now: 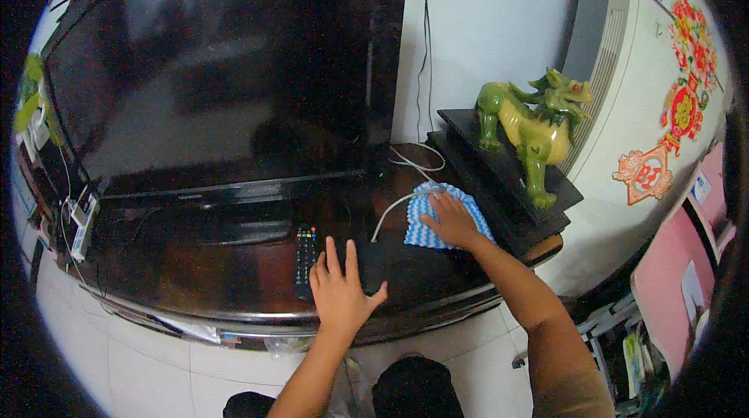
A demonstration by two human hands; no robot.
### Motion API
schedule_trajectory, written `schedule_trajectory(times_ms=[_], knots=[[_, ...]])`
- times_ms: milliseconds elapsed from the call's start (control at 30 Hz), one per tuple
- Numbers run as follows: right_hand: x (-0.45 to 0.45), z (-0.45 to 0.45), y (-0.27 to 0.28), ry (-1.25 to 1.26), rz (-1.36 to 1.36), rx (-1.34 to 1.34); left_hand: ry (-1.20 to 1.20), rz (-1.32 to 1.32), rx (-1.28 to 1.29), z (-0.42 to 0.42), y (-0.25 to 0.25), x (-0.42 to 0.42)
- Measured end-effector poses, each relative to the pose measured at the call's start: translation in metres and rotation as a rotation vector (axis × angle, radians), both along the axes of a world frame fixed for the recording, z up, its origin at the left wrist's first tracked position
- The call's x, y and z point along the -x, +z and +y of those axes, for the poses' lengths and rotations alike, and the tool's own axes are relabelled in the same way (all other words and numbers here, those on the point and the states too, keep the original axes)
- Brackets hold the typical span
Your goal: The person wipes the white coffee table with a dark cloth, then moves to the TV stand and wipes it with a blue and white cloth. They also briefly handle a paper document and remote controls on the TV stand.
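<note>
My right hand (450, 219) lies palm down on a blue-and-white wavy-striped cloth (416, 231), at the right of a dark wooden TV stand (193, 295). Whether its fingers grip the cloth is hidden. A white cable (386, 212) runs over the cloth's upper edge to that hand's fingertips; its other end meets a dark surface whose shape I cannot make out. My left hand (342, 289) is spread, fingers pointing away from me, holding nothing. Just left of it is a black remote control (305, 266) with coloured buttons; whether they touch is unclear.
A large black television (222, 79) stands at the back. A green-and-yellow mythical-beast figurine (529, 125) rests on a black stepped stand (468, 125) at right. A white power strip (85, 228) with cords is at left. A pink panel (661, 277) leans at lower right.
</note>
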State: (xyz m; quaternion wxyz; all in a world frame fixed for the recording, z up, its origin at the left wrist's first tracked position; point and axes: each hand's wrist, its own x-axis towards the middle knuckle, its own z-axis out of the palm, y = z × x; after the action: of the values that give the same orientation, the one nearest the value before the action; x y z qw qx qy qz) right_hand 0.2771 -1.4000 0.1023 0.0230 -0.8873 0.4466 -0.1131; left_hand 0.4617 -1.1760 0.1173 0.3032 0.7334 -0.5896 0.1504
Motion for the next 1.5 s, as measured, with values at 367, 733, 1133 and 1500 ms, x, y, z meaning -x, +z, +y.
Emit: schedule_trajectory(times_ms=[367,733,1133,1500], knots=[[-0.064,-0.146,-0.006,-0.043,-0.007,-0.078,0.023,0.288,0.121,-0.002,-0.005,-0.009],[-0.1,-0.158,-0.003,-0.116,0.088,0.084,-0.03,0.293,0.192,0.0,-0.007,-0.009],[-0.031,0.109,-0.002,0.604,-0.07,0.046,-0.048,0.31,0.303,-0.005,-0.009,-0.012],[-0.042,0.067,-0.006,0.525,-0.019,0.287,-0.054,0.339,0.275,-0.002,-0.001,-0.025]])
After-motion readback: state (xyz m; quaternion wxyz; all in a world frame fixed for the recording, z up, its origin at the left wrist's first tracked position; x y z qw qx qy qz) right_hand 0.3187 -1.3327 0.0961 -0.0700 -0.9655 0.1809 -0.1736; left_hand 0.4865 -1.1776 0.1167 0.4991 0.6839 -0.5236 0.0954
